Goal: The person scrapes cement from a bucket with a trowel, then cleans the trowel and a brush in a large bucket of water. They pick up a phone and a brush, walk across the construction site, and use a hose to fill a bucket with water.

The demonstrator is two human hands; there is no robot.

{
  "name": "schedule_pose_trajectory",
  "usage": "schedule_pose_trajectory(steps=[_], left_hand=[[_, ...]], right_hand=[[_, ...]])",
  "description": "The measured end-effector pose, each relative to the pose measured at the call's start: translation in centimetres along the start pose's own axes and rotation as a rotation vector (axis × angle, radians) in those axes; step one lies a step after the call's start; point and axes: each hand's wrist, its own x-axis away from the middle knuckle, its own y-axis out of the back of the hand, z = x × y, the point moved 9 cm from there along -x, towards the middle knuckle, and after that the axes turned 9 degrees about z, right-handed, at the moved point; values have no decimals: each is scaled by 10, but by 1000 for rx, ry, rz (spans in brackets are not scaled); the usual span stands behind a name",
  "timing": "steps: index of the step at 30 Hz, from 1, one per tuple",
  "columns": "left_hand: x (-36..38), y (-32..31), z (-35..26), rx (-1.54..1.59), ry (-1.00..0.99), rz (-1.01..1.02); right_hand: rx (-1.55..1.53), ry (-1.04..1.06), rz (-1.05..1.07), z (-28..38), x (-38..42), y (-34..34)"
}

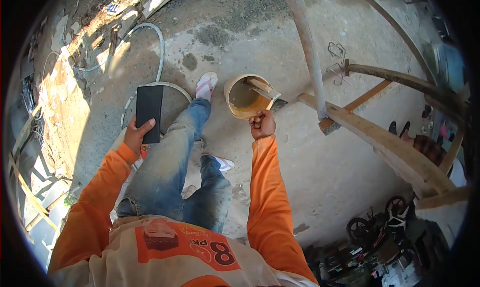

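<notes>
My left hand [138, 135] grips a flat black rectangular board [149, 112] by its lower part, with the thumb across its face. Whatever lies behind the board is hidden. Over the near rim of a yellowish bucket [231, 110], my right hand [262, 125] is closed around the handle of a trowel, whose dark blade [280, 105] points away to the right. Murky liquid fills part of the bucket, and a wooden piece [264, 89] leans inside against its right rim.
A pale hose [161, 47] loops over the concrete floor at left. Wooden poles and a beam [370, 132] stand at right, near bent wire pieces [336, 50]. Another person's checked garment [429, 149] shows at far right, and a motorbike [395, 212] below.
</notes>
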Motion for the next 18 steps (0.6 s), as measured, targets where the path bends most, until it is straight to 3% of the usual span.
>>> schedule_pose_trajectory(steps=[3, 6, 9, 11, 14, 18], left_hand=[[34, -60, 10, -130, -52, 130], [83, -134, 40, -334, 15, 306], [130, -217, 81, -452, -94, 545], [160, -255, 125, -595, -3, 636], [219, -316, 187, -800, -30, 792], [274, -371, 255, -1066, 171, 829]], right_hand=[[-132, -3, -97, -41, 80, 101], [-296, 41, -202, -90, 163, 201], [-486, 92, -317, -144, 224, 313], [-615, 170, -462, -165, 263, 376], [-783, 228, -613, -199, 320, 485], [-840, 289, -767, -235, 385, 622]])
